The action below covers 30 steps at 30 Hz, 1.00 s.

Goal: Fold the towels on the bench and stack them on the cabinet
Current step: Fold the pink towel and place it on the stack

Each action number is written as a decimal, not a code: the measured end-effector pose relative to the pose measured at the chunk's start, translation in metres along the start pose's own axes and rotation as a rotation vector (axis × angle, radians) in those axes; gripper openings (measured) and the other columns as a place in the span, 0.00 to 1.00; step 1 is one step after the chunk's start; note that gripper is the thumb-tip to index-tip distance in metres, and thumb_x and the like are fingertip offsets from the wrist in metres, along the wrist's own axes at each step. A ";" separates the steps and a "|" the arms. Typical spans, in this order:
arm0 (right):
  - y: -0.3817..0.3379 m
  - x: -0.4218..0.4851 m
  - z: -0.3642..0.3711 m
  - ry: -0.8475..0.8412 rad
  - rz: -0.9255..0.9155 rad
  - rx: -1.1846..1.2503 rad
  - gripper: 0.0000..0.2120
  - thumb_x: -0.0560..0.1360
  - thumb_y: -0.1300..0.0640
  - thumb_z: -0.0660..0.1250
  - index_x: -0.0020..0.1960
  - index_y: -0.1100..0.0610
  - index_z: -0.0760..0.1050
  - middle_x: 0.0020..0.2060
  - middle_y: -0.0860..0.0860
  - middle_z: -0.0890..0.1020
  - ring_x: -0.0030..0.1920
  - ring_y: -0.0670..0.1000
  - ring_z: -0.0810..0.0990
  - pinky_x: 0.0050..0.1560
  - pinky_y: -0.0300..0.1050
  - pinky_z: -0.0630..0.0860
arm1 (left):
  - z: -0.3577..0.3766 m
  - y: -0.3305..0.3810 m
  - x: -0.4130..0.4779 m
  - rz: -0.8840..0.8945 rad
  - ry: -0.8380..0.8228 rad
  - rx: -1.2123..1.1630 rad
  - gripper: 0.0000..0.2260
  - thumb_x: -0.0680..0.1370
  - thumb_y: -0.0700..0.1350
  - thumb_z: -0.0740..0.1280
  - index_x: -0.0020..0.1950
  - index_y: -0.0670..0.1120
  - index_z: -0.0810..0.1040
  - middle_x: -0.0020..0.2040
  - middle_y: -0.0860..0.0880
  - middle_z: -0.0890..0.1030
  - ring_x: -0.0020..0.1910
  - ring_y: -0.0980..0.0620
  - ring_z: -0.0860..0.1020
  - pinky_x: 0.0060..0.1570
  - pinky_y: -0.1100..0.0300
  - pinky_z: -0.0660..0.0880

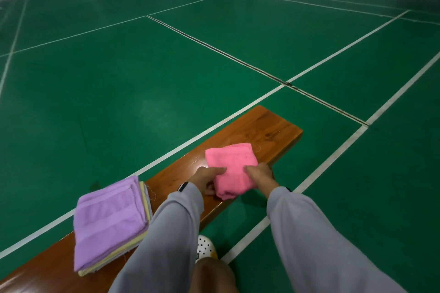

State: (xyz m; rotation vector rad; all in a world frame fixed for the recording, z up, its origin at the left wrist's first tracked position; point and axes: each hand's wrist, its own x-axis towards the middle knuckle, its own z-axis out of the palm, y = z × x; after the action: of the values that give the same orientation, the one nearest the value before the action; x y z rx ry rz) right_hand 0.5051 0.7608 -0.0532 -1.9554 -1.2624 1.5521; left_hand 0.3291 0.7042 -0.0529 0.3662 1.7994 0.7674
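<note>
Your left grip [209, 179] and right grip [260, 175] both pinch the near edge of the pink towel [232, 162] on the tabletop [269, 126], so you look mid-fold; next, I think, press it flat and lay it on the towel pile [109, 219].

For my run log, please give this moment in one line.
left hand: grips pink towel on bench | right hand: grips pink towel | towel stack: on bench
</note>
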 end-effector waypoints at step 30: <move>-0.107 -0.175 0.083 -0.477 -0.112 -0.016 0.15 0.80 0.66 0.50 0.38 0.58 0.66 0.19 0.50 0.68 0.15 0.44 0.62 0.15 0.33 0.55 | -0.167 -0.011 -0.190 0.277 0.124 -0.520 0.14 0.81 0.38 0.58 0.35 0.46 0.69 0.18 0.52 0.67 0.16 0.57 0.69 0.18 0.69 0.65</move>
State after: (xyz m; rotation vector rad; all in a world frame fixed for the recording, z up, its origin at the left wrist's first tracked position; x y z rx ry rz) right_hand 0.3832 0.6581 0.1007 -1.5363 -1.5326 2.0265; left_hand 0.2443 0.5310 0.1104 0.2249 1.6025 1.4380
